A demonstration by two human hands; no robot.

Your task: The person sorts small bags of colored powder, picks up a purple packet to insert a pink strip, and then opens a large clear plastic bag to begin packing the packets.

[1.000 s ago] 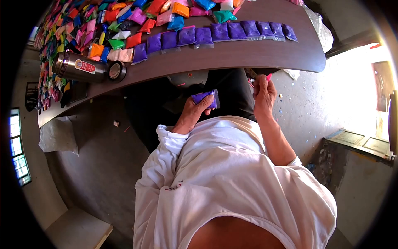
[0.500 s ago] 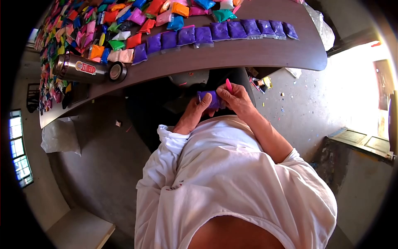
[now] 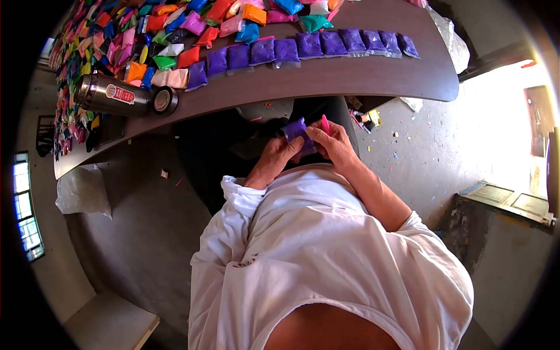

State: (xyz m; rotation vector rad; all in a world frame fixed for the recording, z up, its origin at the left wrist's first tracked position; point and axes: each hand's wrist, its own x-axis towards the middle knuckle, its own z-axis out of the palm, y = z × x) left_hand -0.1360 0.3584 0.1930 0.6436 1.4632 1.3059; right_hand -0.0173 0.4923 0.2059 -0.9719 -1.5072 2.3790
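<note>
Over my lap, my left hand (image 3: 274, 161) grips a small clear packet of purple clay-like stuff (image 3: 296, 129), its thumb pressed on the front. My right hand (image 3: 338, 146) is closed at the packet's right edge, fingertips touching it. A pink, flat-ended plastic stick (image 3: 325, 123) sticks up from between the right fingers; its lower part is hidden. On the table ahead lies a row of similar purple packets (image 3: 309, 45), side by side along the near edge.
A heap of many-coloured packets (image 3: 125, 41) covers the left of the table (image 3: 373, 79). A steel flask (image 3: 111, 96) lies on its side by its round lid (image 3: 165, 101). Plastic bags (image 3: 84, 191) hang or lie near the table, and scraps litter the floor.
The purple packet has tilted more upright, its top now rising above the left thumb. The pink stick has shifted slightly right and down with my right hand.
</note>
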